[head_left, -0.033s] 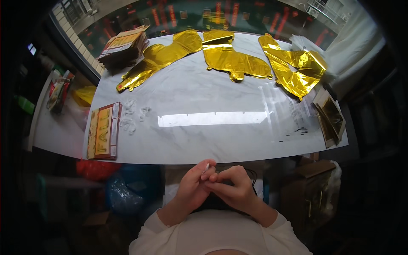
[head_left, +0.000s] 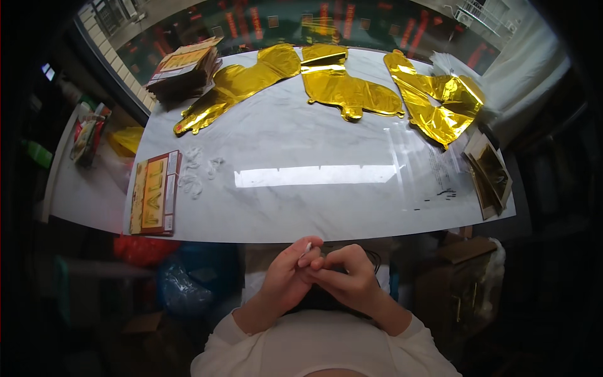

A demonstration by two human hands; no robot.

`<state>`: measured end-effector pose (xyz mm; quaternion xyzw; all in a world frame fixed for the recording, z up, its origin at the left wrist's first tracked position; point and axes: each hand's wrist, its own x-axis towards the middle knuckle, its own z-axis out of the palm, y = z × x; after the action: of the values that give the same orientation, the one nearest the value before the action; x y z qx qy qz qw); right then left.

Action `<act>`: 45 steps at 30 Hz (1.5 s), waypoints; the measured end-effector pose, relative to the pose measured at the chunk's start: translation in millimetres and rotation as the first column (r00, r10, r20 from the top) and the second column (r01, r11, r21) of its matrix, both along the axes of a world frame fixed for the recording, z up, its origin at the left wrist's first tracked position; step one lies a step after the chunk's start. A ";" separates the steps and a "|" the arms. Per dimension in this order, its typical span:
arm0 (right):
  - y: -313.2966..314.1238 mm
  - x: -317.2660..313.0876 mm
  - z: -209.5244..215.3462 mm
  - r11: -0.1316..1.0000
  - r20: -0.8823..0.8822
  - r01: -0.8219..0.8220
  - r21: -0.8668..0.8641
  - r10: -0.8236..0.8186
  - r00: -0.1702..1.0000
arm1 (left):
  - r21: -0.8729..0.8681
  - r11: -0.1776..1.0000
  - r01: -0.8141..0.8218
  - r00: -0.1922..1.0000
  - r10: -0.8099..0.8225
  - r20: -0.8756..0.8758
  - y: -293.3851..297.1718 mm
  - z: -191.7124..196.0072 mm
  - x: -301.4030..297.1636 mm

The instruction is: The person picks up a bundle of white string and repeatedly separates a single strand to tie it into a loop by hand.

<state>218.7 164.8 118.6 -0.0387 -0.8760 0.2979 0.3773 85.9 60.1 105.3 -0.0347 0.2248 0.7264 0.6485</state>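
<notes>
where hands (head_left: 317, 273) pinch a small white piece (head_left: 306, 249), white marble table (head_left: 301, 207), gold foil balloons (head_left: 352, 88)

Both forearms come up from the lower edge in pale sleeves and meet in front of the body. The left hand (head_left: 286, 279) and the right hand (head_left: 345, 276) touch at the fingertips — fingers curled, pinched together, knuckles upward.
</notes>
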 end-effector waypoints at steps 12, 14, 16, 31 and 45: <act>8.2 5.2 6.7 0.988 -0.104 0.139 0.071 -0.131 0.986 | -0.129 0.963 0.236 0.942 -0.259 -0.211 -7.3 20.5 12.8; 7.1 10.6 9.1 0.993 -0.022 0.095 -0.073 -0.097 0.995 | -0.028 0.952 0.306 0.936 -0.306 -0.175 -14.7 3.8 8.2; 7.7 13.9 12.2 0.974 0.059 0.067 -0.218 -0.056 0.997 | 0.075 0.925 0.372 0.922 -0.360 -0.140 -18.1 -12.9 1.4; 21.6 36.2 14.4 0.769 0.280 0.027 -0.639 0.200 0.939 | -0.366 0.931 0.006 0.127 -0.364 -0.923 -14.1 35.6 -106.2; 56.2 69.0 -44.0 0.815 0.626 0.442 -0.376 -0.128 0.769 | -0.012 0.924 -0.382 -0.733 -0.311 -0.606 25.8 6.7 -210.8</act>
<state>287.7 221.1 74.6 -0.3610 -0.8215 0.4263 0.1142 -124.9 85.9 112.0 0.5304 0.8066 0.2555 -0.0523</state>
